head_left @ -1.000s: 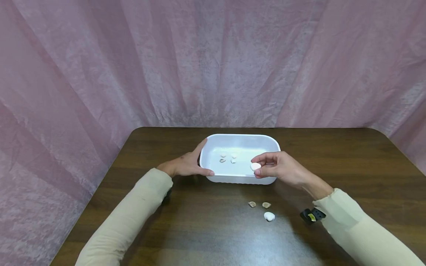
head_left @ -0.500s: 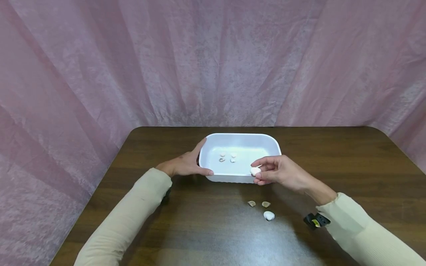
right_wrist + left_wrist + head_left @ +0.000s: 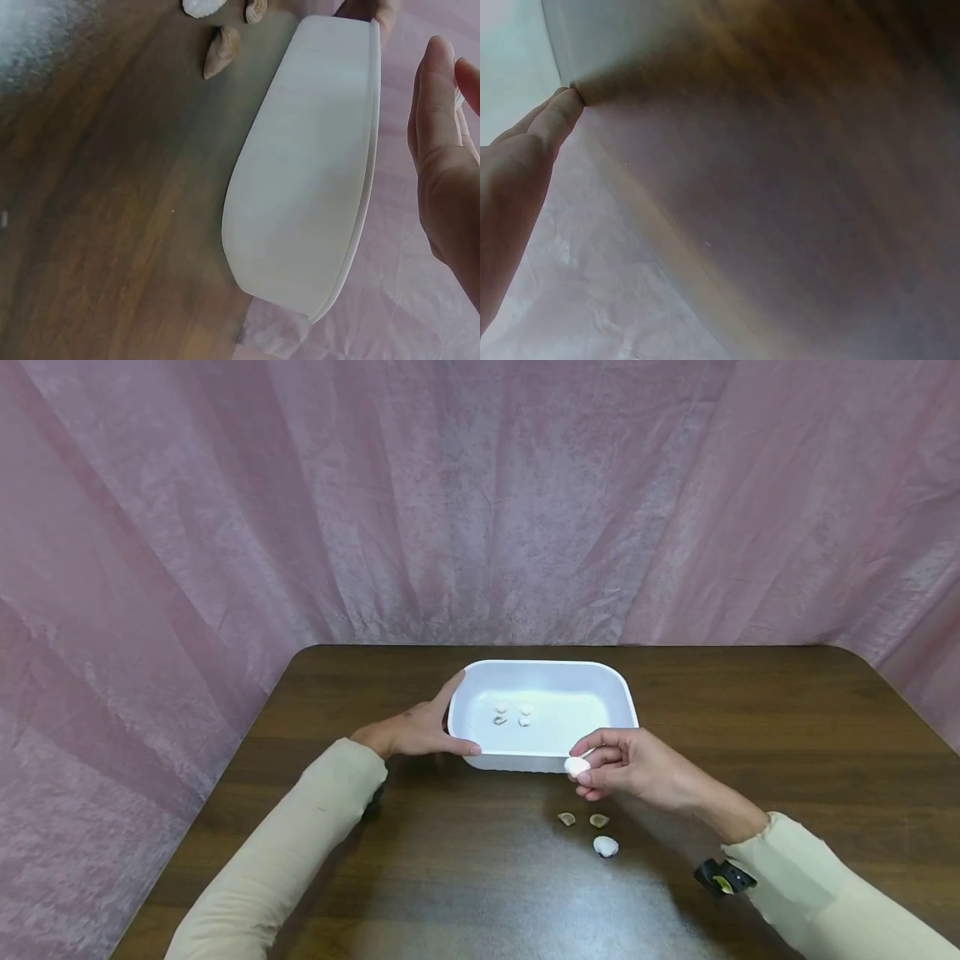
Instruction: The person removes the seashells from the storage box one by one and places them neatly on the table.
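Observation:
A white plastic tub (image 3: 558, 763) stands on the table. My left hand (image 3: 420, 727) rests against its left end, thumb at the front rim and straight fingers along the side. In the left wrist view, the left fingers (image 3: 555, 116) touch the tub's wall. My right hand (image 3: 637, 770) pinches a white ribbed seashell (image 3: 577, 766) between thumb and fingers, just in front of the tub's front rim. Several small seashells (image 3: 500, 720) lie inside the tub, towards its left. Nearer me on the table are two brownish seashells (image 3: 598, 820) and one white scallop-like seashell (image 3: 606, 847).
The dark wooden table (image 3: 450, 877) has rounded far corners. A pink velvety curtain (image 3: 480, 510) hangs behind it. A black strap with a small device (image 3: 724, 877) sits at my right wrist.
My right hand has drawn back from over the tub towards me, past the front rim, still pinching the white seashell. The left hand and tub have stayed put.

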Action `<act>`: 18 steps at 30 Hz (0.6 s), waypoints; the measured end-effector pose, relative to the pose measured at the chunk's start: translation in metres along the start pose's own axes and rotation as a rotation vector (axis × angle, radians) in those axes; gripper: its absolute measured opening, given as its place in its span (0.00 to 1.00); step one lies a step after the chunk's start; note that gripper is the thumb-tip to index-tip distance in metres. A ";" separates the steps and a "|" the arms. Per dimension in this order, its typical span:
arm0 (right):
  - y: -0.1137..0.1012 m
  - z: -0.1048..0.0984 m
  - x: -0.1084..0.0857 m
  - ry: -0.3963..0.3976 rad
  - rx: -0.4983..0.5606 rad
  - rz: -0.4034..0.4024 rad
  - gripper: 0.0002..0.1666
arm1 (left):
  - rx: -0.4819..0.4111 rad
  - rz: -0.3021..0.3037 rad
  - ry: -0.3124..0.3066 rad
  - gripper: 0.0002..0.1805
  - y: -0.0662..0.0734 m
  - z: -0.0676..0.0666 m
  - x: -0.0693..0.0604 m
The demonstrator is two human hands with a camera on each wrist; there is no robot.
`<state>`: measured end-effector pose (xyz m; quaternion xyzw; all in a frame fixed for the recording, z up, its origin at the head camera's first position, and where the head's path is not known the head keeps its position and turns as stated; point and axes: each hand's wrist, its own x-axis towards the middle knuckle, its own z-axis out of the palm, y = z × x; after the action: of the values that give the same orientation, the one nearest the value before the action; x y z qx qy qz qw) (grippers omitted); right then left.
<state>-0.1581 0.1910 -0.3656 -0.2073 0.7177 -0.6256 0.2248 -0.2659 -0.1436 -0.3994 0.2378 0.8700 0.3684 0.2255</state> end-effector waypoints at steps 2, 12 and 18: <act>0.001 0.000 -0.002 -0.011 -0.009 -0.003 0.19 | -0.003 -0.002 -0.003 0.70 0.000 0.000 0.000; 0.005 0.006 -0.010 -0.036 -0.029 -0.008 0.20 | -0.013 0.014 0.000 0.70 -0.002 0.000 0.001; 0.009 0.010 -0.016 -0.052 -0.022 -0.008 0.20 | -0.001 0.013 0.002 0.70 -0.001 0.000 0.001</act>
<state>-0.1393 0.1935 -0.3750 -0.2291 0.7177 -0.6128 0.2384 -0.2669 -0.1433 -0.4008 0.2432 0.8684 0.3706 0.2225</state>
